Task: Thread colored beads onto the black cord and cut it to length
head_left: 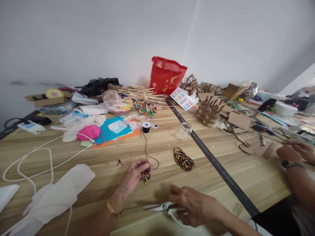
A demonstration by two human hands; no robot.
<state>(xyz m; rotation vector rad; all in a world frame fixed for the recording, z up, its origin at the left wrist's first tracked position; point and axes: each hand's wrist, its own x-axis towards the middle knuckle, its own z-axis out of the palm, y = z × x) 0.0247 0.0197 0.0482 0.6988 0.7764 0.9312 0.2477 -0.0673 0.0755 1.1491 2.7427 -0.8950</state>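
Note:
My left hand [134, 175] is closed in a pinch on a small beaded piece [145, 177] of mixed colours, held just above the wooden table [103, 164]. A black thread runs from the piece up to a black spool [146, 127]. My right hand [194, 205] is curled over the white handles of a pair of scissors [159, 207], whose blades lie flat and point left. A finished oval of beads [183, 159] lies on the table to the right of my left hand.
A clear jar [183, 131] stands behind the bead oval. A pink yarn ball [89, 132], coloured paper, a red bag [166, 75] and cardboard pieces crowd the back. White cloth [56, 193] and a white cord lie left. Another person's hands [294, 152] rest at right.

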